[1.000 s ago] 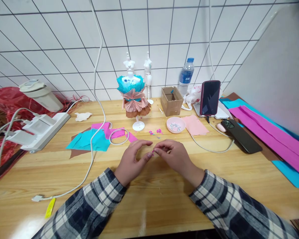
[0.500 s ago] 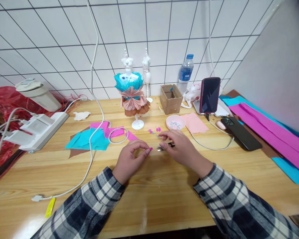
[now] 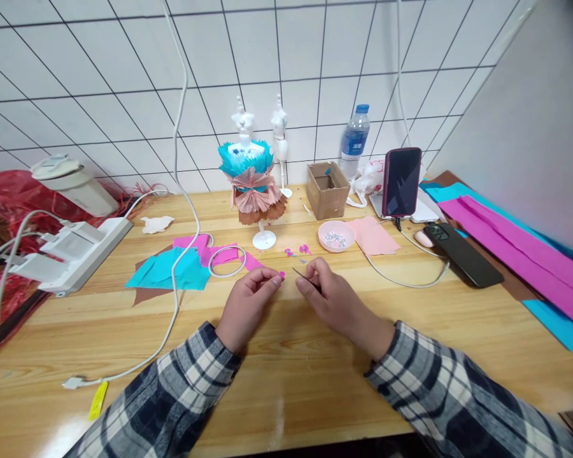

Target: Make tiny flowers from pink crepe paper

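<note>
Between the thumb and index finger of my left hand [image 3: 251, 302] is a small magenta paper piece [image 3: 281, 275], its edge sticking out past the fingertips. My right hand [image 3: 337, 299] is closed around small scissors [image 3: 306, 278]; their thin dark blades point left, a short gap from the paper, and the handles are mostly hidden by the fingers. Just beyond my hands lie small magenta paper bits [image 3: 304, 249] on the wooden table [image 3: 286, 394]. A pink bowl [image 3: 337, 248] with small shiny gems stands behind my right hand.
Behind stand a mannequin [image 3: 253, 184] in a ruffled paper dress, a bare mannequin [image 3: 280, 143], a cardboard box [image 3: 328, 191] and a water bottle [image 3: 354, 143]. A white cable [image 3: 176, 267] crosses coloured paper [image 3: 165, 270] at left. Phones [image 3: 465, 254] and paper strips [image 3: 516, 254] lie right.
My right hand has drawn its fingers in around the scissors, and the blades now look thin and point up-left. My left hand has shifted slightly up and left with the magenta piece.
</note>
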